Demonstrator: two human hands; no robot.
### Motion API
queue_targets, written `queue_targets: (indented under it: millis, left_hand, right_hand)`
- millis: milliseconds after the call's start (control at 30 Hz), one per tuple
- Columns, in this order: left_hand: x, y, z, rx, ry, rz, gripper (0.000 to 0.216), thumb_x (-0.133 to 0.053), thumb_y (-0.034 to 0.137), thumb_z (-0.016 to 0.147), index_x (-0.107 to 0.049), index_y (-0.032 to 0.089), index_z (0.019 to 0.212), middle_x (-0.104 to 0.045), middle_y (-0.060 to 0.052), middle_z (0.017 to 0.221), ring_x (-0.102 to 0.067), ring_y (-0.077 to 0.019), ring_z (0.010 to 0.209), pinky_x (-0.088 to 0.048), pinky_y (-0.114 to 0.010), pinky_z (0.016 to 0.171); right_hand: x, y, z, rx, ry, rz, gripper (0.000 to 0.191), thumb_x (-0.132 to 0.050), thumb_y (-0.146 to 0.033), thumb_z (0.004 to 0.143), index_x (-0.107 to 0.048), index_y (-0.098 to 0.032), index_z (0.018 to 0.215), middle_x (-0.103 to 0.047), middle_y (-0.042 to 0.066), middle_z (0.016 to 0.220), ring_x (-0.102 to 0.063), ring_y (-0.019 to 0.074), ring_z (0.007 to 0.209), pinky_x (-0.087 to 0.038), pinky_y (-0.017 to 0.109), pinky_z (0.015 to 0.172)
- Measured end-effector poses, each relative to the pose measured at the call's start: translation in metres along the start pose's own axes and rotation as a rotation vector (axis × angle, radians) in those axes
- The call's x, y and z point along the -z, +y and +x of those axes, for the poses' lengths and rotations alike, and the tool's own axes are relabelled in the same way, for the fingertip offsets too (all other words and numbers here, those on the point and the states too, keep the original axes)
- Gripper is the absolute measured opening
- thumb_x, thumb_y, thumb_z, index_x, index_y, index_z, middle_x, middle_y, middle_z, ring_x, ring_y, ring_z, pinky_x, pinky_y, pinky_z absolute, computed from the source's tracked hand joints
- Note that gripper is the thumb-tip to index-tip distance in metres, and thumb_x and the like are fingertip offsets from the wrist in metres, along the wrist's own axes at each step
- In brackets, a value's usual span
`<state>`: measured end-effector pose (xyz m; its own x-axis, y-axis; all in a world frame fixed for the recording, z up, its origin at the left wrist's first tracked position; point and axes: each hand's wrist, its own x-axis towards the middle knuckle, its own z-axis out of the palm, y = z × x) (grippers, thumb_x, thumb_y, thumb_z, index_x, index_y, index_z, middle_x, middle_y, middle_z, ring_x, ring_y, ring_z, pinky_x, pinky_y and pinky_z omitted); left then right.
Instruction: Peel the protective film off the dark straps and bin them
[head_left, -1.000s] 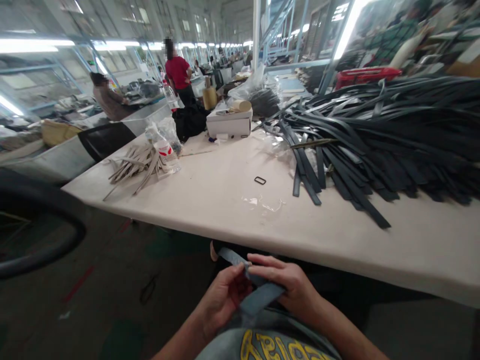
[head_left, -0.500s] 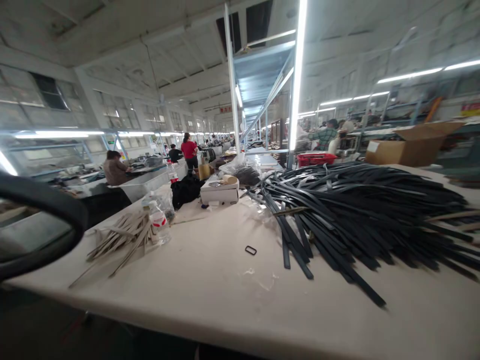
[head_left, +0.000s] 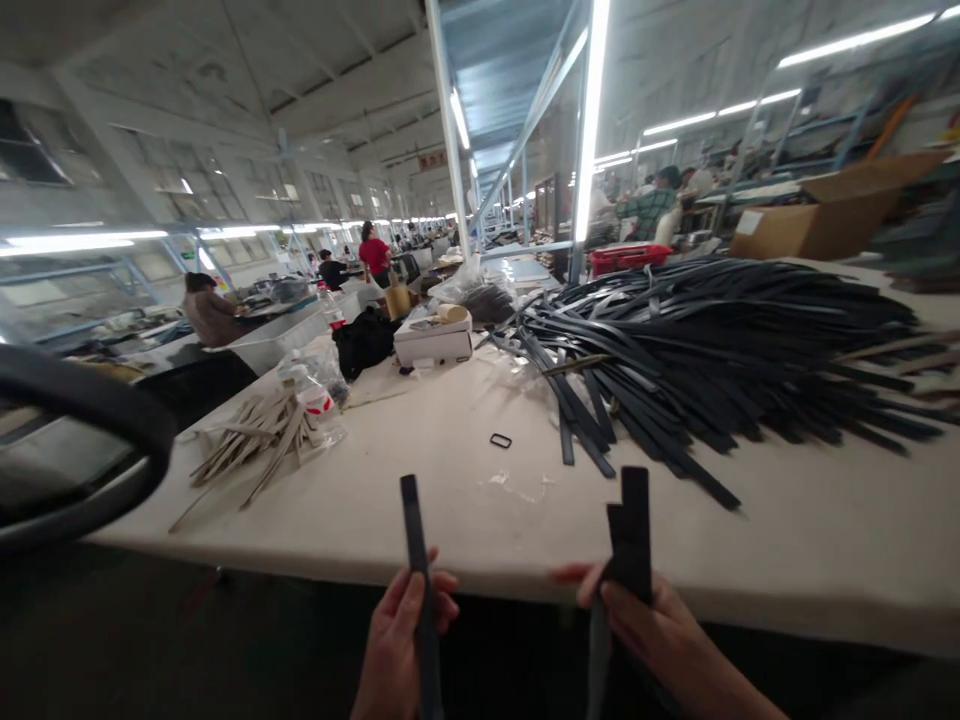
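Note:
At the table's front edge, my left hand (head_left: 401, 622) grips one dark strap (head_left: 415, 530), its end pointing up and its lower part running down out of view. To the right, my right hand (head_left: 652, 625) is closed around several dark straps (head_left: 635, 520), whose ends stick up at uneven heights. The two hands are apart. Beyond them a black rectangular ring (head_left: 501, 440) lies flat on the table (head_left: 420, 450). A big heap of similar dark straps (head_left: 720, 350) spreads over the right side of the table.
On the left lie beige strips (head_left: 255, 440) beside a plastic bottle (head_left: 321, 410). Further back are a black cloth bundle (head_left: 365, 342), a white box (head_left: 433, 342), a red basket (head_left: 630, 258) and a cardboard box (head_left: 817, 220). Other people work in the background.
Both hands have come into view from below, holding dark straps. The view has tilted down, so the table and everything on it sit higher in the picture.

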<state>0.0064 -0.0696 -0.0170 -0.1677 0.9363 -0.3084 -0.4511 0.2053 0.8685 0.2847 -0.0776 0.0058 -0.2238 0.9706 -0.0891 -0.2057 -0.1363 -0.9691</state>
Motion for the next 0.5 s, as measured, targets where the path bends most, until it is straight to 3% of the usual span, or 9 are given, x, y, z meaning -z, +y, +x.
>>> queue_targets:
  millis: [100,233,367,500]
  left_hand:
    - [-0.045,-0.014,-0.007,0.049,-0.321,0.146,0.046,-0.074,0.048,0.074,-0.071,0.015,0.106,-0.074,-0.008,0.081,-0.062,-0.0134,0.061,-0.047,-0.022,0.057]
    - [-0.074,-0.025,-0.018,0.210,-0.629,0.351,0.045,-0.067,0.053,0.079,-0.073,0.015,0.102,-0.072,-0.008,0.078,-0.060,-0.0142,0.064,-0.044,-0.023,0.061]
    - [-0.090,-0.033,-0.022,0.197,-0.767,0.428,0.061,-0.063,0.066,0.075,-0.071,0.016,0.110,-0.073,-0.009,0.087,-0.062,-0.0192,0.074,-0.047,-0.027,0.071]
    - [-0.099,-0.046,-0.025,0.146,-0.778,0.572,0.047,-0.064,0.060,0.078,-0.073,0.018,0.098,-0.070,-0.005,0.075,-0.058,-0.0176,0.072,-0.044,-0.026,0.074]
  right_hand:
    - [-0.009,-0.012,0.014,0.059,-0.005,0.025,0.039,-0.065,-0.056,0.084,-0.072,-0.018,0.086,-0.067,0.010,0.120,-0.052,0.0045,0.051,-0.038,0.019,0.047]
    - [-0.006,-0.016,0.022,0.128,0.015,0.032,0.044,-0.065,-0.058,0.082,-0.073,-0.017,0.093,-0.068,0.011,0.118,-0.058,0.0067,0.053,-0.045,0.021,0.049]
    - [0.001,-0.016,0.015,0.187,0.081,-0.035,0.041,-0.068,-0.054,0.081,-0.075,-0.016,0.095,-0.072,0.010,0.110,-0.061,0.0097,0.058,-0.050,0.022,0.053]
    - [0.012,-0.023,-0.001,0.238,0.216,-0.112,0.036,-0.066,-0.050,0.085,-0.077,-0.016,0.093,-0.075,0.008,0.103,-0.061,0.0118,0.067,-0.046,0.020,0.054]
